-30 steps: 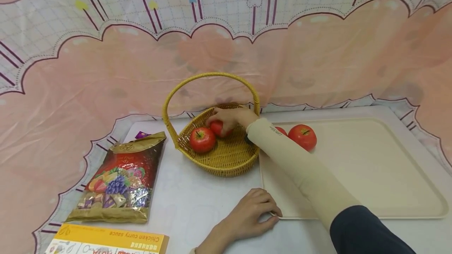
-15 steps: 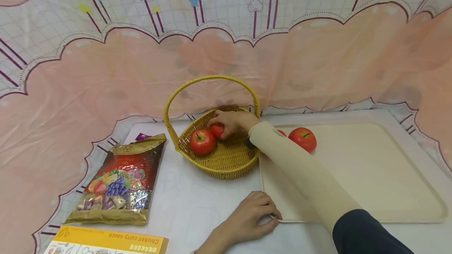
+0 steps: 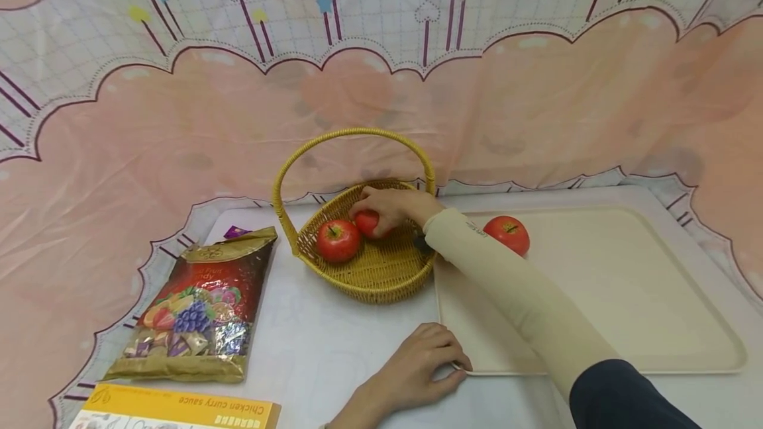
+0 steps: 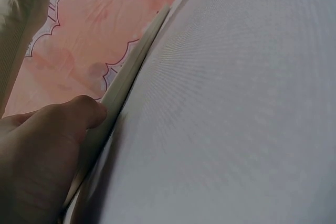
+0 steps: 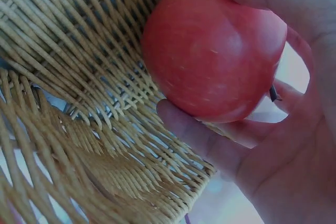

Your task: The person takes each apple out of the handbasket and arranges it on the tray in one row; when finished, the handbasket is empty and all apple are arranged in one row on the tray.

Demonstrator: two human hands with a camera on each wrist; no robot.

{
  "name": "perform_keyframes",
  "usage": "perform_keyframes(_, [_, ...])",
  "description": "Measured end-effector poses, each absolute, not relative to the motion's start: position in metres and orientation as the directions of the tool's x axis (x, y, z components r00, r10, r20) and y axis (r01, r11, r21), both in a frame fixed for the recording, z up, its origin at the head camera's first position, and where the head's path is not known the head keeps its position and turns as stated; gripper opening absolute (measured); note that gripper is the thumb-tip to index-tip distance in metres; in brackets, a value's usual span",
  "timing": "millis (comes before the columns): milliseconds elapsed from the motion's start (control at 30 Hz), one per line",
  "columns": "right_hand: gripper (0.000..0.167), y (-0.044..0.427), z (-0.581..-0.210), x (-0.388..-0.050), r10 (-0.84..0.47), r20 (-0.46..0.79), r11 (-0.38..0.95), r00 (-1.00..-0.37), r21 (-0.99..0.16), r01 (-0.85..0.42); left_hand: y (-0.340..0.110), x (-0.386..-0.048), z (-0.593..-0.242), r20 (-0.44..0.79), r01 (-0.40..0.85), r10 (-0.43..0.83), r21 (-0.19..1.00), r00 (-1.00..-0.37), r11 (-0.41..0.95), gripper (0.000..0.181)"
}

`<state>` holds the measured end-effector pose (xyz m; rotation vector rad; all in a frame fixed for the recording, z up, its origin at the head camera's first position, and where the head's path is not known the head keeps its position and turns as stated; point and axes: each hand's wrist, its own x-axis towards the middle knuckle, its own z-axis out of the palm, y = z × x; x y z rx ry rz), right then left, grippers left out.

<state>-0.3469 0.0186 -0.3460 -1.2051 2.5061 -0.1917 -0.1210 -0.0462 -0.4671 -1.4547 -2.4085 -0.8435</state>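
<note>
My right hand (image 3: pixel 387 209) reaches into the yellow wicker basket (image 3: pixel 381 293) and grips a red apple (image 3: pixel 366 222). In the right wrist view, the thumb and fingers wrap round this apple (image 5: pixel 215 51), its dark stem towards the palm, with woven wicker (image 5: pixel 105 93) beside it. Another red apple (image 3: pixel 338 241) lies to its left in the basket. My left hand (image 3: pixel 417 366) holds the near-left corner of the beige tray (image 3: pixel 632 296). In the left wrist view, its thumb lies along the tray's rim (image 4: pixel 131 72); the other fingers are mostly hidden.
One red apple (image 3: pixel 507 235) sits on the tray near its back left, partly behind the right sleeve (image 3: pixel 512 283). Left of the basket lie a candy bag (image 3: pixel 197 310), a small purple wrapper (image 3: pixel 236 232) and a yellow curry sauce box (image 3: pixel 185 406). A patterned cloth (image 3: pixel 381 104) hangs behind.
My right hand stays on the apple in the basket, barely moving. A further apple on the tray, partly visible earlier, is now hidden behind the right sleeve. My left hand has not moved.
</note>
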Motion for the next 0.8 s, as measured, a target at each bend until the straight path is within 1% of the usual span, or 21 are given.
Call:
perform_keyframes(200, [0.055, 0.021, -0.342, -0.343, -0.779, -0.251, 0.626, -0.574, -0.281, -0.727, -0.046, -0.121, -0.467, 0.457, 0.865, 0.743, 0.364, -0.489, 0.345, 0.007])
perform_keyframes(433, [0.053, 0.026, -0.335, -0.335, -0.766, -0.254, 0.643, -0.591, -0.284, -0.711, -0.046, -0.122, -0.468, 0.465, 0.871, 0.744, 0.355, -0.48, 0.34, 0.007])
perform_keyframes(633, [0.054, 0.028, -0.33, -0.327, -0.768, -0.235, 0.64, -0.595, -0.272, -0.719, -0.046, -0.122, -0.468, 0.452, 0.863, 0.745, 0.372, -0.491, 0.342, 0.007])
perform_keyframes(800, [0.054, 0.031, -0.328, -0.322, -0.77, -0.213, 0.637, -0.601, -0.286, -0.716, -0.047, -0.122, -0.468, 0.451, 0.862, 0.745, 0.373, -0.492, 0.343, 0.006])
